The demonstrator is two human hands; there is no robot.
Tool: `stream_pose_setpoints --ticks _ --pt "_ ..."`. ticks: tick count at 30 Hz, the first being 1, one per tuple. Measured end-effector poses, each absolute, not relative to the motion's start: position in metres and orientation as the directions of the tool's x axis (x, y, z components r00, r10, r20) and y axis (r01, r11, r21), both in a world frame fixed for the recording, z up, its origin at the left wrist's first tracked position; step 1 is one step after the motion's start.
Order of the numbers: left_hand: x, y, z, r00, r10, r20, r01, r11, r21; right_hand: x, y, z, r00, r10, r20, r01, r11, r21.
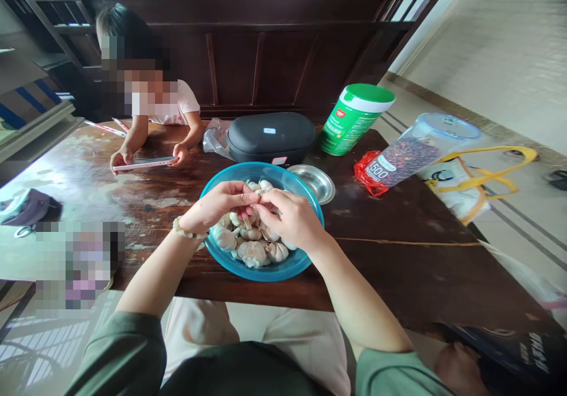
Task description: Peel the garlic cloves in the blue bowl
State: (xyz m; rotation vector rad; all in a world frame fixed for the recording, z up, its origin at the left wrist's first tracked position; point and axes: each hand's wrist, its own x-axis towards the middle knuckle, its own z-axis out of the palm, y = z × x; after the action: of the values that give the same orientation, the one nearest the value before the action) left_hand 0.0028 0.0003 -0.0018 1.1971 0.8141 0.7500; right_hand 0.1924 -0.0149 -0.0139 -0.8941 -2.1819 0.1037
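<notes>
A blue plastic bowl (266, 275) full of whole garlic bulbs (253, 253) stands near the table's front edge. Over the bowl, the fingertips of my left hand (225, 204) and my right hand (290, 216) meet in a pinch. Both hands are closed on what looks like a small piece of garlic, mostly hidden by the fingers. A beaded bracelet circles my left wrist. Just behind the bowl's right rim sits a shallow metal dish (316, 183), partly covered by that rim.
Behind the bowl lies a black oval case (271, 136) beside a crumpled clear bag. A green tin (354, 118) and a clear-lidded jar (405, 151) stand to the right on the dark wooden table (398, 266). Across the table at left, a person (162, 104) holds a tablet-like device (144, 163).
</notes>
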Motion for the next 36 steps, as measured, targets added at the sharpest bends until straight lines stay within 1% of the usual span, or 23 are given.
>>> stream_pose_setpoints --ticks 3,9,13,18,29,36 --pt "0.0022 0.0000 -0.0012 0.509 0.845 -0.167 -0.053 0.224 0.973 0.1928 -0.0143 -0.0132 -0.473 0.619 0.627 0.553 0.763 -0.335" --pt "0.0034 -0.0004 -0.0010 0.513 0.848 -0.134 -0.091 0.209 0.974 0.1924 -0.0156 -0.0126 -0.467 0.636 0.614 0.576 0.746 -0.335" --pt "0.0043 -0.0011 0.0006 0.514 0.843 -0.158 -0.083 0.232 0.969 0.1916 -0.0159 -0.0137 -0.460 0.637 0.619 0.594 0.738 -0.319" --pt "0.0048 -0.0024 0.0034 0.519 0.837 -0.173 -0.078 0.247 0.966 0.1920 -0.0157 -0.0119 -0.472 0.617 0.629 0.578 0.756 -0.307" --pt "0.0041 -0.0008 0.0010 0.540 0.831 -0.134 -0.106 0.225 0.969 0.1915 -0.0164 -0.0109 -0.468 0.609 0.640 0.582 0.757 -0.295" --pt "0.0062 -0.0035 0.0047 0.524 0.838 -0.154 -0.087 0.232 0.969 0.1911 -0.0160 -0.0104 -0.470 0.593 0.654 0.579 0.766 -0.278"
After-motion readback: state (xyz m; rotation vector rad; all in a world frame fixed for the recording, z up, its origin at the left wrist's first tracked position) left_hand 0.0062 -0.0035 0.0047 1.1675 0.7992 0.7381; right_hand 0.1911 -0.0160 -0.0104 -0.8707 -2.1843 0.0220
